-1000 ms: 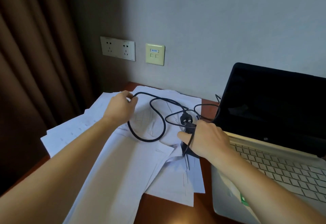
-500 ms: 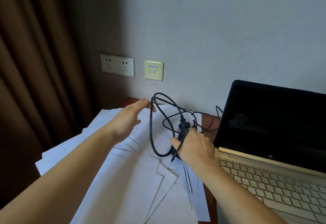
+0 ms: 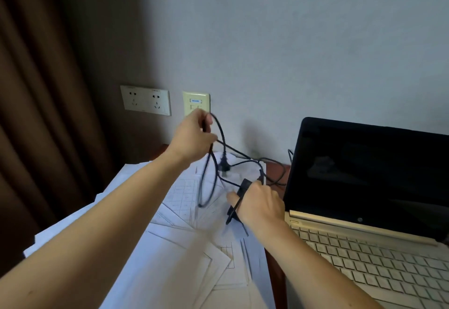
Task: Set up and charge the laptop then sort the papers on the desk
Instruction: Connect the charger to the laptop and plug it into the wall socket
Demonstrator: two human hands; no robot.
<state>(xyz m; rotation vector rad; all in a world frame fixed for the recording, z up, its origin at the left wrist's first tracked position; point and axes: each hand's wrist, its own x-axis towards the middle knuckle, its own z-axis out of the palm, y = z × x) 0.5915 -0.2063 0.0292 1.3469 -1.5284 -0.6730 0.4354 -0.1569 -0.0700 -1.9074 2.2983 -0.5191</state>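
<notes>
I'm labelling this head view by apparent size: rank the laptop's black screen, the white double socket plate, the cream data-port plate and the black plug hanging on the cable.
1. Laptop's black screen
2. White double socket plate
3. Cream data-port plate, lower edge partly behind the left hand
4. Black plug, blurred, clearly smallest

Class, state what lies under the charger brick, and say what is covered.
Loose white papers lie spread beneath the charger brick, which the right hand grips. They cover the wooden desk there; the hand hides whether brick and papers touch.
</notes>
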